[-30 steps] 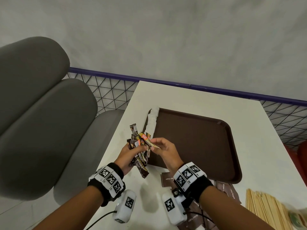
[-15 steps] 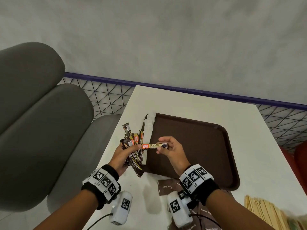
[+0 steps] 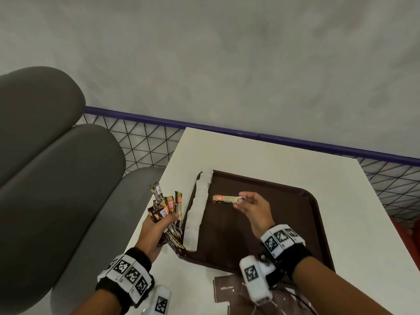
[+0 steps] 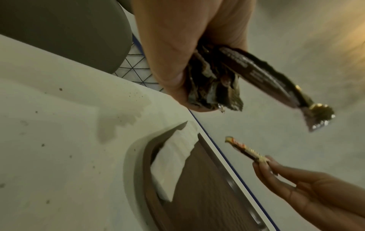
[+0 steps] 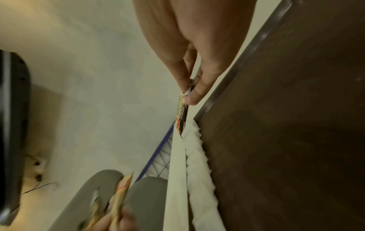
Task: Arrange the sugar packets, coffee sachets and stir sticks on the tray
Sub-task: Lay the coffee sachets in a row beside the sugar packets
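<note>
the left hand [image 3: 159,230] was curled round a bunch of coffee sachets [image 3: 167,206], held over the white table [image 3: 284,160] just beside the brown tray [image 3: 313,201]. the right hand [image 3: 253,206] was seen a bit farther out, over the tray, with one sachet [image 3: 226,198] pinched by its end between thumb and fingertips. a row of white sugar packets [image 3: 198,208] was laid along the tray's left edge. the sachet step seemed to be in hand. next, the one sachet would likely need to be set down flat beside the white row and let go gently.
</note>
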Demonstrator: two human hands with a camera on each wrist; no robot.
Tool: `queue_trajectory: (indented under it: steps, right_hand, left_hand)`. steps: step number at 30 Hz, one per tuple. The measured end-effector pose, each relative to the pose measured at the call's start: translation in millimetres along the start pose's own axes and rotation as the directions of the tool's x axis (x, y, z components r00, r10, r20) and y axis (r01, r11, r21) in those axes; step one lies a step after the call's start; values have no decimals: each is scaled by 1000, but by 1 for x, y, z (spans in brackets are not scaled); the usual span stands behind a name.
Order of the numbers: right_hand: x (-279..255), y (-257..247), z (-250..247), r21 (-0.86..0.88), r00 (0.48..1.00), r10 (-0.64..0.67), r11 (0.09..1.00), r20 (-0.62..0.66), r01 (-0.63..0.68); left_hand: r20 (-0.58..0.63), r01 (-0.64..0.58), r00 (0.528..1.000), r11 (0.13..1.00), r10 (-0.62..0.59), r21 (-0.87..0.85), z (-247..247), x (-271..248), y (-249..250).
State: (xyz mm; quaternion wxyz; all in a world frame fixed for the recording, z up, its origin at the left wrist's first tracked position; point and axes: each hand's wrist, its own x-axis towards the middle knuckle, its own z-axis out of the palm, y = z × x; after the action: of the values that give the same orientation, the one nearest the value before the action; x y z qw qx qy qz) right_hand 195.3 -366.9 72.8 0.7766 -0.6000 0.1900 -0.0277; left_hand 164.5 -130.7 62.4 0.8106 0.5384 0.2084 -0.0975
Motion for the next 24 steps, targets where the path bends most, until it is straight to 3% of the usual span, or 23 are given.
queue_trajectory:
  steps: [8,24]
  right_hand:
    - [104,9,7,-343,955,-1,933,-295,-106]
    - [147,41,27,-485,912,3,846,-410,-220]
  left_hand:
    - [-34,-32,999,999,33,8,-21,18,17]
    - [-38,3,999,995,1,99,-24,37,17]
